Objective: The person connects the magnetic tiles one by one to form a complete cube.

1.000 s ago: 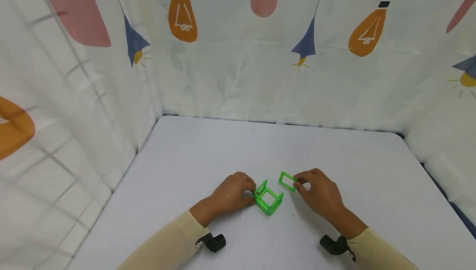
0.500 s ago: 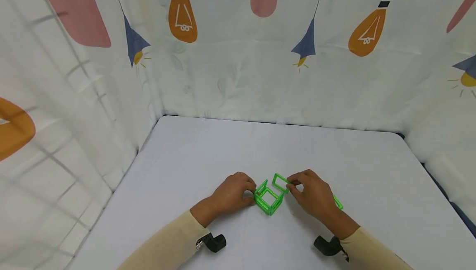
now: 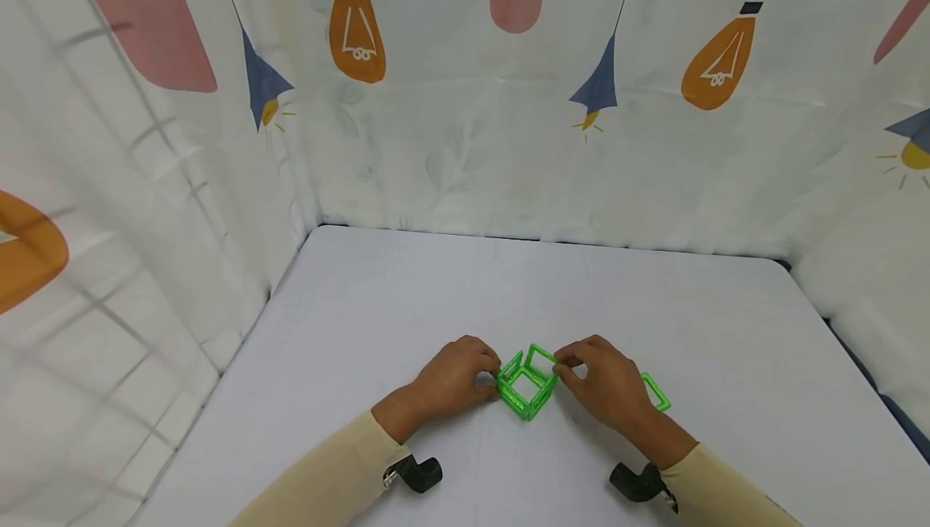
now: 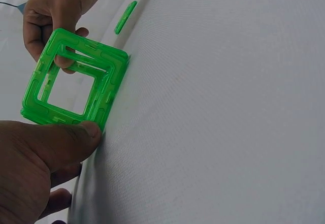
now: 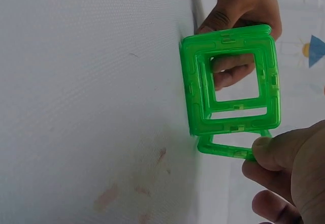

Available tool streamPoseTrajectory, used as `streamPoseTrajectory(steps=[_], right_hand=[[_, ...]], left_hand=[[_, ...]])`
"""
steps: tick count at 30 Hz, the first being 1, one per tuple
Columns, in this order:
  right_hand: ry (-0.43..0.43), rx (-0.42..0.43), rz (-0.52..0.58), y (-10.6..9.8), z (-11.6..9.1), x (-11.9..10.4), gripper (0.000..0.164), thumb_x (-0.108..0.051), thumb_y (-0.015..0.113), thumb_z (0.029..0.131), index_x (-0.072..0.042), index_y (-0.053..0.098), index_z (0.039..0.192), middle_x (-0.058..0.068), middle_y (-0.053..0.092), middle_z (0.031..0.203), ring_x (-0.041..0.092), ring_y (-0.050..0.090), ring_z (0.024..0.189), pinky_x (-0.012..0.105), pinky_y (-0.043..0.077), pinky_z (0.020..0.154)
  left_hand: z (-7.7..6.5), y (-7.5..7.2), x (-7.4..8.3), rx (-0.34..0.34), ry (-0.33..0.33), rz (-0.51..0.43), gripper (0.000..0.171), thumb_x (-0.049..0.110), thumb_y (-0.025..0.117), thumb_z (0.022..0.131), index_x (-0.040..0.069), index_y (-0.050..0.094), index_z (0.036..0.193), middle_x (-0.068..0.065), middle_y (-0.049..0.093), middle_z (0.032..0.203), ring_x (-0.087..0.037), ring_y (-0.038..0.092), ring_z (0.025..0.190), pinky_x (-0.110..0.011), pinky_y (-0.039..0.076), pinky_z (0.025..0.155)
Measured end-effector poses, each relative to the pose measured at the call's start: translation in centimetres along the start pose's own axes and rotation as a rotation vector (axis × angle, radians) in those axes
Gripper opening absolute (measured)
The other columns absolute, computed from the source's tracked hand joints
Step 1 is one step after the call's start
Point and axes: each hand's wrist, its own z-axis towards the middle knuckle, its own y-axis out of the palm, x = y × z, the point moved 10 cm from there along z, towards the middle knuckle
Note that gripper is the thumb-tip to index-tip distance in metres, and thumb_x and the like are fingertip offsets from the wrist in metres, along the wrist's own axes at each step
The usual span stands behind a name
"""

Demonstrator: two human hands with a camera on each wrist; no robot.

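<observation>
Green see-through square magnetic tiles stand joined as an open-topped box (image 5: 191, 89) on the white table. My left hand (image 3: 458, 375) grips the box's left side; its thumb (image 4: 76, 137) lies at the lower edge in the left wrist view. Between thumb and fingertips my right hand (image 3: 606, 386) pinches another green magnetic tile (image 5: 223, 150) by its edge. That tile stands upright at the box's back right side, its edge close against the neighbouring tile. A loose green magnetic tile (image 4: 125, 17) lies on the table, partly hidden behind the right hand in the head view.
The white table (image 3: 407, 285) reaches back to a printed curtain (image 3: 465, 148) with lamp and bulb patterns, which also hangs along the sides. Black wrist cameras (image 3: 421, 474) sit at both cuffs. Small reddish marks (image 5: 106, 197) show on the tabletop.
My right hand has moved left and slightly down, bringing its tile from apart to right at the box. The loose tile has come into view behind that hand. My left hand has stayed still.
</observation>
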Motion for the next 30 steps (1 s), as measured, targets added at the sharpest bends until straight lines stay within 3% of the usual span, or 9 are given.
streamPoseTrajectory(steps=[13, 22, 30], right_hand=[[-0.029, -0.024, 0.056, 0.17, -0.22, 0.04, 0.021, -0.013, 0.086, 0.084, -0.021, 0.079, 0.102, -0.01, 0.069, 0.095, 0.012, 0.068, 0.089, 0.031, 0.056, 0.068], [-0.078, -0.039, 0.121, 0.12, -0.24, 0.01, 0.02, -0.01, 0.08, 0.09, -0.022, 0.079, 0.107, -0.009, 0.071, 0.099, 0.002, 0.055, 0.075, 0.022, 0.047, 0.058], [-0.076, -0.067, 0.141, 0.35, -0.02, -0.07, 0.02, -0.01, 0.079, 0.091, -0.021, 0.079, 0.108, -0.009, 0.071, 0.102, 0.005, 0.061, 0.086, 0.023, 0.051, 0.065]], left_hand=[[0.05, 0.18, -0.1, 0.001, -0.009, 0.007, 0.012, 0.021, 0.085, 0.086, 0.02, 0.078, 0.096, 0.006, 0.068, 0.11, -0.017, 0.06, 0.112, -0.035, 0.051, 0.096], [0.03, 0.15, -0.15, 0.004, -0.017, 0.001, 0.012, 0.022, 0.086, 0.085, 0.02, 0.078, 0.095, 0.007, 0.068, 0.11, -0.016, 0.06, 0.112, -0.035, 0.051, 0.096], [0.14, 0.34, -0.29, -0.003, -0.021, 0.006, 0.013, 0.021, 0.086, 0.084, 0.021, 0.078, 0.094, 0.007, 0.069, 0.109, -0.016, 0.06, 0.112, -0.036, 0.051, 0.096]])
